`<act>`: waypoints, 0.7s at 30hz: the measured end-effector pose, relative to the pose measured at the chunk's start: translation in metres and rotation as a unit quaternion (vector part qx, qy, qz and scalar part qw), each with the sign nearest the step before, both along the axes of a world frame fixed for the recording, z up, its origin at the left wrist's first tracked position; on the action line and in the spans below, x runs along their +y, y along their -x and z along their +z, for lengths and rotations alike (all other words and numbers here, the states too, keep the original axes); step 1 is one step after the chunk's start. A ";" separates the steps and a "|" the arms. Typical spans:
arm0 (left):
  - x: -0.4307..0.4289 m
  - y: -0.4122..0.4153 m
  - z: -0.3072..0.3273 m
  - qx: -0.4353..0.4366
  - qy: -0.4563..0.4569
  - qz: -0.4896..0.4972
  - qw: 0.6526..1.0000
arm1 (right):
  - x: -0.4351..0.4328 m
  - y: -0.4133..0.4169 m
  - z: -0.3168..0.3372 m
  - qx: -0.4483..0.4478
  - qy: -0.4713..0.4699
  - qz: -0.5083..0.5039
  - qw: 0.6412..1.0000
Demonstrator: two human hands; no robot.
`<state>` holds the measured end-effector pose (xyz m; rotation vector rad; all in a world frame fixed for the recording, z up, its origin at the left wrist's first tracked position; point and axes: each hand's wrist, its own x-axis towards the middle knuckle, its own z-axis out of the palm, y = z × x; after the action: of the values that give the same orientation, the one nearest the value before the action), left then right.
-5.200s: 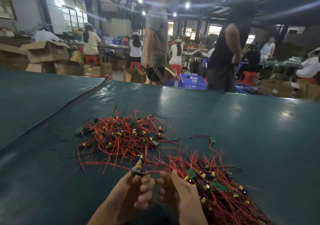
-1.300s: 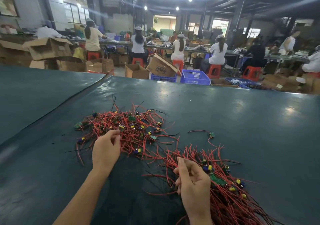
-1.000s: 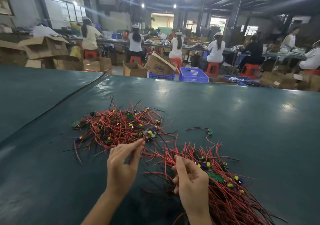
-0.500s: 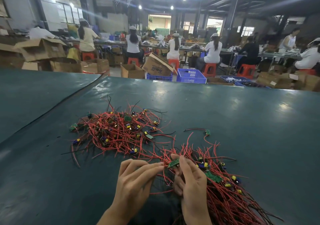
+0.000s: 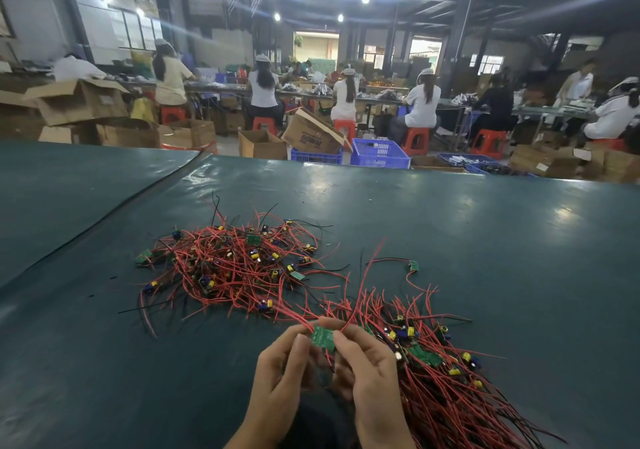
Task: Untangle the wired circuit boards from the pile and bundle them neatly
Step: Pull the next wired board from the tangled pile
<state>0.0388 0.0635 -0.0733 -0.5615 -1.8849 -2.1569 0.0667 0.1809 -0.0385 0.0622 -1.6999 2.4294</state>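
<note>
Head view: the left hand [image 5: 280, 372] has returned from the tangled pile [image 5: 235, 268] and now meets the right hand [image 5: 367, 372]; both pinch one green circuit board [image 5: 322, 337] just beside the sorted bundle [image 5: 433, 362]. One more unit appears freed, but its red leads trail toward the pile and may snag. A stray board [image 5: 412, 265] lies apart on the counter [image 5: 485, 240].

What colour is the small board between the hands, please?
The board is green, clearest in the head view.
</note>
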 end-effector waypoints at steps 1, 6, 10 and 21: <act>0.003 0.002 0.000 -0.028 -0.026 0.000 0.999 | 0.000 0.000 -0.001 -0.002 -0.002 0.007 1.000; 0.002 0.009 -0.001 -0.137 -0.090 0.012 0.986 | -0.006 0.004 0.001 -0.013 -0.020 -0.005 1.000; -0.003 0.010 -0.002 -0.164 -0.072 -0.013 0.984 | -0.004 0.006 0.000 -0.039 -0.054 -0.027 0.997; -0.004 0.005 0.002 -0.106 0.021 -0.005 0.994 | -0.005 0.005 0.002 -0.081 0.004 -0.040 0.996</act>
<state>0.0340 0.0591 -0.0711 -0.3609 -2.0412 -2.2681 0.0618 0.1764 -0.0364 -0.2058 -1.7203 2.4418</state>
